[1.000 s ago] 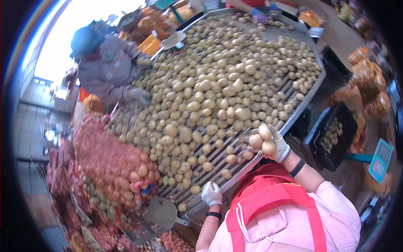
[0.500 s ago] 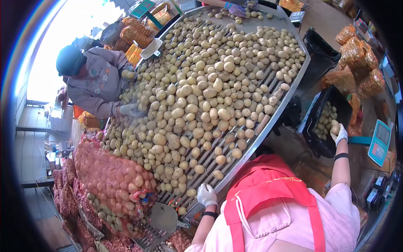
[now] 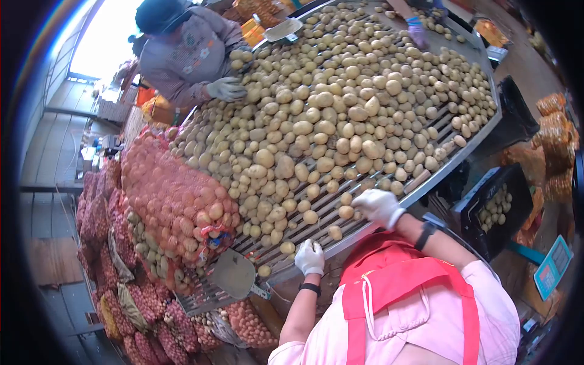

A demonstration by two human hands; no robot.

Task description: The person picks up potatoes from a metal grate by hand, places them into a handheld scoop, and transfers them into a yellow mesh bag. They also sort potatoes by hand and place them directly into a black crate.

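Many pale potatoes point(image 3: 325, 126) lie on a metal roller table point(image 3: 377, 226). My right hand point(image 3: 379, 208), in a white glove, reaches over the table's near rim with fingers stretched out. Just past its fingertips is a potato point(image 3: 346, 212) on the rollers. My left hand point(image 3: 310, 258), also gloved, is at the near rim with fingers curled round a potato, of which only a small bit shows. A metal scoop pan point(image 3: 234, 273) is to its left. On the right stands a black crate point(image 3: 517, 182) with potatoes in it.
A co-worker point(image 3: 191, 55) leans over the far left side, a gloved hand on the potatoes. Another person's purple-gloved hand point(image 3: 417, 31) is at the far end. A red net sack point(image 3: 173, 188) rests on the table's left. A scale display point(image 3: 552, 267) stands right.
My right hand has left the black crate and come over the rollers; the potato it held is gone from it. The left hand stays at the rim. The whole view has shifted.
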